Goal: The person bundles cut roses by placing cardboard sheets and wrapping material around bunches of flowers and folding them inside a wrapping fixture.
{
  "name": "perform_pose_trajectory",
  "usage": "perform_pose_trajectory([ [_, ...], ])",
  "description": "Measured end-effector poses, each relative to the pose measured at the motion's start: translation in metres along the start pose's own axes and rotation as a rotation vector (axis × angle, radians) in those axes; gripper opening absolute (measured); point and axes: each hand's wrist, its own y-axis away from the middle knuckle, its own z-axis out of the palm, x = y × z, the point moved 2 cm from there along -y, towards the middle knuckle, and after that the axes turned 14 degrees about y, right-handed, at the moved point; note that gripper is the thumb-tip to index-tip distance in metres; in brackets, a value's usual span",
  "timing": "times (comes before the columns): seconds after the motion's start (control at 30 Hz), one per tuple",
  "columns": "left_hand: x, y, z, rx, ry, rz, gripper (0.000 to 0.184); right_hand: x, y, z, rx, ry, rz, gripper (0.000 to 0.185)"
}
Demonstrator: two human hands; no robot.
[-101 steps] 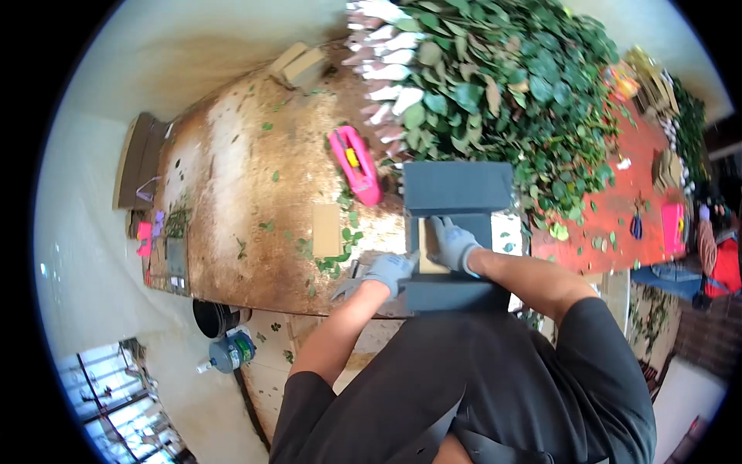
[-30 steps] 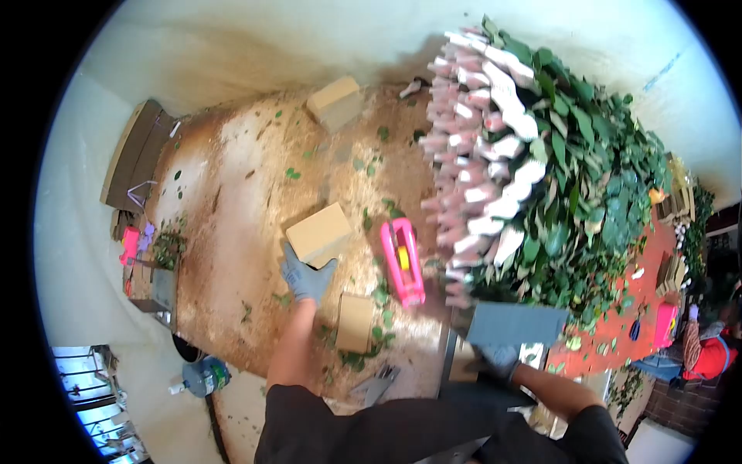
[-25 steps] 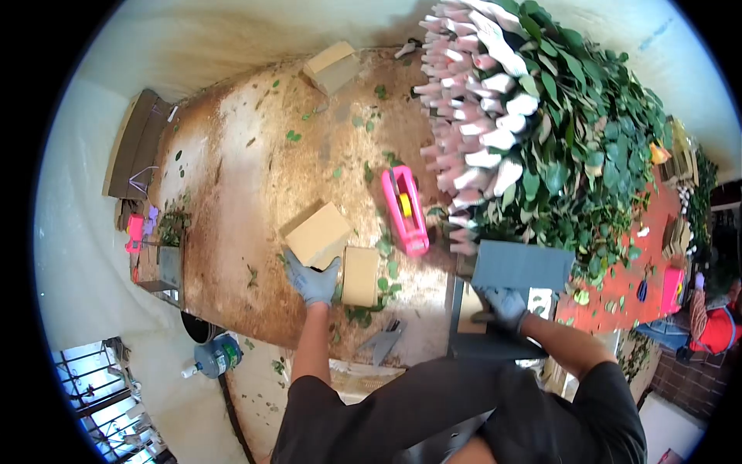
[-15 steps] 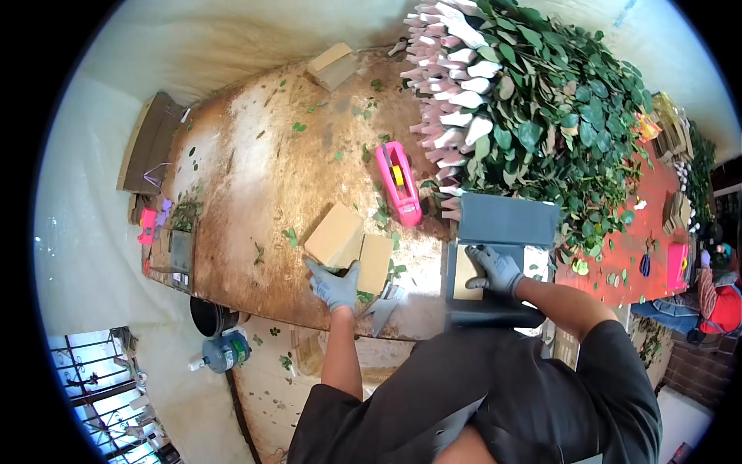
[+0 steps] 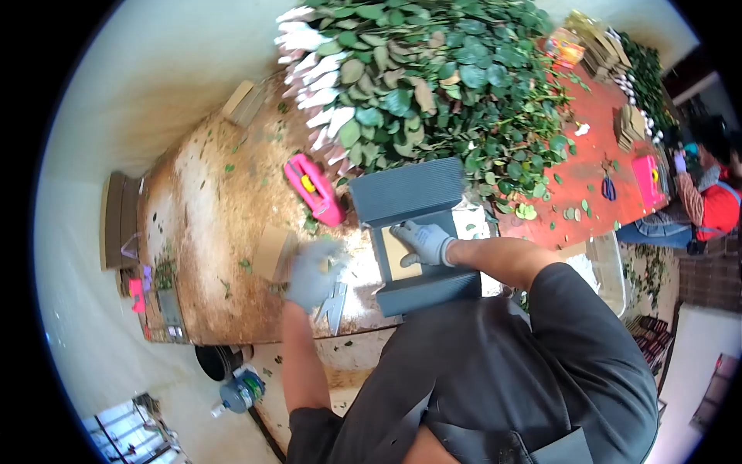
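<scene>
Right hand (image 5: 427, 244), thumb and fingers spread, rests on tan cardboard (image 5: 395, 254) inside dark corrugated wrap (image 5: 406, 190), uneven pressure could skew it; blurred left hand (image 5: 314, 277), grip can't tell, could knock adjacent grey tool (image 5: 332, 311).

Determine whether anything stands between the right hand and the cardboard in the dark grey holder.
Nothing visible does: the right hand appears to rest directly on the cardboard inside the dark grey holder.

a matt, finely ribbed covering faces the stand (image 5: 407, 193), smooth, dull cardboard forms the sheet (image 5: 396, 259), glossy plastic the tape dispenser (image 5: 323, 206), and scuffed, stained wood the table (image 5: 197, 271).
</scene>
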Motion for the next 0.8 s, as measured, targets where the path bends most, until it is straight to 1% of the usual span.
perform_pose_trajectory([
  [0.03, 0.012, -0.002, 0.033, -0.185, 0.033, 0.054, 0.040, 0.000, 0.000, 0.000, 0.010, 0.005, -0.006, 0.086],
  [0.1, 0.047, -0.004, 0.087, -0.564, -0.112, 0.061, 0.039, -0.003, 0.003, -0.006, -0.006, -0.021, 0.025, 0.086],
  [0.17, 0.036, 0.006, 0.135, -0.587, -0.525, 0.303, 0.042, 0.000, 0.004, -0.003, 0.020, -0.043, 0.005, 0.086],
  [0.2, 0.041, -0.001, 0.142, -0.733, -0.719, 0.124, 0.044, 0.001, 0.005, -0.002, 0.049, -0.046, -0.021, 0.086],
  [0.23, 0.044, -0.006, 0.144, -0.742, -0.727, 0.142, 0.044, 0.002, 0.004, 0.001, 0.033, -0.063, -0.019, 0.089],
  [0.3, 0.042, -0.009, 0.136, -0.776, -0.607, 0.097, 0.045, 0.001, 0.004, -0.002, 0.005, -0.064, 0.000, 0.091],
  [0.33, 0.043, -0.014, 0.127, -0.793, -0.502, 0.170, 0.048, 0.000, 0.002, -0.001, -0.029, -0.064, 0.002, 0.091],
  [0.37, 0.031, -0.022, 0.118, -0.803, -0.513, 0.183, 0.048, -0.001, 0.004, -0.011, -0.070, -0.075, -0.007, 0.090],
  [0.43, 0.000, -0.041, 0.115, -0.824, 0.124, -0.349, 0.056, 0.003, 0.004, -0.008, -0.067, -0.071, -0.033, 0.087],
  [0.47, 0.002, -0.049, 0.117, -0.805, -0.062, -0.405, 0.055, 0.006, 0.001, -0.002, -0.053, -0.075, -0.049, 0.084],
  [0.5, -0.005, -0.051, 0.121, -0.822, -0.072, -0.397, 0.055, 0.009, -0.003, 0.001, -0.044, -0.080, -0.030, 0.084],
  [0.53, -0.021, -0.049, 0.126, -0.797, -0.308, -0.264, 0.054, 0.010, -0.006, 0.005, -0.049, -0.080, -0.047, 0.084],
  [0.57, -0.021, -0.049, 0.131, -0.759, -0.534, -0.129, 0.054, 0.010, -0.007, 0.009, -0.060, -0.081, -0.069, 0.083],
  [0.6, -0.024, -0.051, 0.132, -0.762, -0.514, -0.167, 0.051, 0.008, -0.008, 0.012, -0.026, -0.069, -0.046, 0.074],
  [0.63, -0.026, -0.052, 0.135, -0.769, -0.514, -0.162, 0.051, 0.010, -0.011, 0.014, -0.026, -0.071, -0.038, 0.074],
  [0.7, -0.031, -0.048, 0.136, -0.794, -0.655, -0.222, 0.052, -0.013, -0.003, -0.020, -0.231, -0.001, -0.176, 0.057],
  [0.73, -0.032, -0.048, 0.136, -0.788, -0.654, -0.222, 0.052, -0.026, 0.024, -0.065, 0.073, -0.006, -0.376, 0.039],
  [0.77, -0.033, -0.049, 0.137, -0.804, -0.671, -0.229, 0.051, -0.028, 0.029, -0.073, 0.474, -0.138, -0.503, 0.030],
  [0.8, -0.034, -0.049, 0.136, -0.816, -0.689, -0.239, 0.051, -0.029, 0.037, -0.109, 0.456, -0.170, -0.443, 0.028],
])
